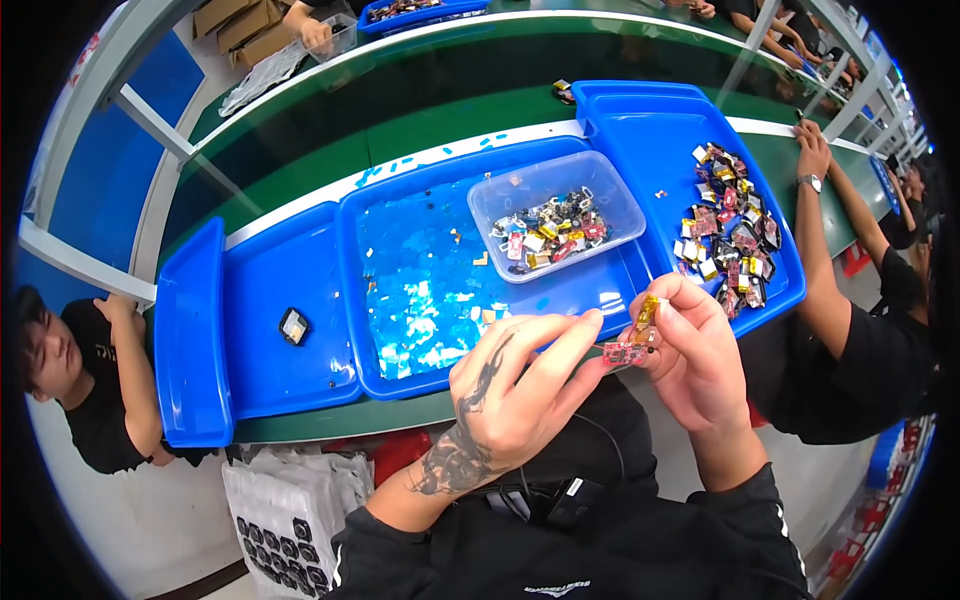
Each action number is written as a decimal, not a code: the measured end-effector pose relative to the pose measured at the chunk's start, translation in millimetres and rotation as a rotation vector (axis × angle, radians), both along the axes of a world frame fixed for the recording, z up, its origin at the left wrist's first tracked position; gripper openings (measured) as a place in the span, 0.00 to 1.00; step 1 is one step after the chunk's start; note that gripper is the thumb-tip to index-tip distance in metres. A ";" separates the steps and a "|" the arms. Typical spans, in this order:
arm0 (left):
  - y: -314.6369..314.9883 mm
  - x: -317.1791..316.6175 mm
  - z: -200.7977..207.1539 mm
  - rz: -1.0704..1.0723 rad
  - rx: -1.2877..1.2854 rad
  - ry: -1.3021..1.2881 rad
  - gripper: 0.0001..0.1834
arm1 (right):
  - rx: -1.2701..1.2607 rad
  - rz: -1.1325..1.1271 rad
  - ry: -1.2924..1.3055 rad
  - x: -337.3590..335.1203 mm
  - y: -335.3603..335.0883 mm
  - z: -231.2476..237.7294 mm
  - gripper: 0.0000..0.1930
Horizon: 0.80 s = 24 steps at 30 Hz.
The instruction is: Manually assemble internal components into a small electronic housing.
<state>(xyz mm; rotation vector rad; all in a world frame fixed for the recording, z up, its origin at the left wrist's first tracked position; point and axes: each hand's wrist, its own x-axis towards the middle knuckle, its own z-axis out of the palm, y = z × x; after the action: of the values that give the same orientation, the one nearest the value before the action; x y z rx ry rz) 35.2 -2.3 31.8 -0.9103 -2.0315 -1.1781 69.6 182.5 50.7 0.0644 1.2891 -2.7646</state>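
Above the near edge of the trays, both hands meet at a small red circuit board (628, 353) with a yellow-taped part (648, 312) standing up from it. My left hand (510, 395) is closed, its fingertips at the board's left edge. The fingers of my right hand (700, 355) pinch the board and the yellow part from the right. Just beyond my hands, a clear plastic box (480, 215) holds a heap of similar small electronic parts (548, 235). More of these boards (735, 225) lie piled in the blue tray (640, 130) at the right.
A wide blue tray (350, 235) with blue film scraps carries the clear box. One black-and-white part (294, 326) lies in the left tray (270, 270). Co-workers sit at left and right; one rests a hand (812, 150) by the right tray. White bagged sheets (265, 500) stand below the table.
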 end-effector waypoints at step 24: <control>-14.9 20.8 -21.6 -0.545 0.861 -1.339 0.10 | 0.583 -0.015 0.217 0.8 -20.2 -8.2 0.15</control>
<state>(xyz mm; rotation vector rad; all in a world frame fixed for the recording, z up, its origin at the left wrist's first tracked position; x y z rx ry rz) 55.9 -17.2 10.2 -0.1253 -1.6293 -3.2084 70.4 162.3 42.6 -0.1909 2.1123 -2.3574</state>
